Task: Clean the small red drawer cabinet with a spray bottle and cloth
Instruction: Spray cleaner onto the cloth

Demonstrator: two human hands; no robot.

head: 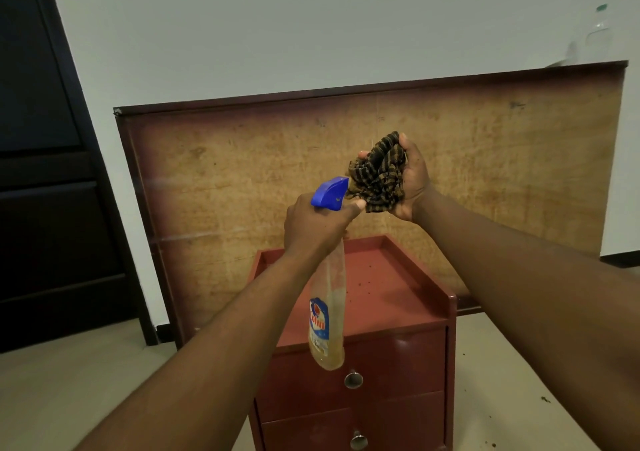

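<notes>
- Left hand [313, 225] is gripping the spray bottle [327, 312] by its neck — trigger hidden.
- Right hand [412, 180] is clutching the bunched cloth [379, 173] beside the nozzle.
- Red cabinet [391, 295] is standing below them — base cut off.

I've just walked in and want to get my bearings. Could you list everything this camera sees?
spray bottle: one, clear with yellowish liquid and blue trigger head, held above the cabinet, nozzle towards the cloth
cloth: one, brown and black striped, bunched up
drawer cabinet: one, red, on the floor below the hands
knobs: two, silver, on the drawer fronts
board: one, brown wood, against the wall behind the cabinet
door: one, dark, far left
clear bottle: one, green cap, top right, blurred
left hand: grips the spray bottle
right hand: holds the cloth
</notes>
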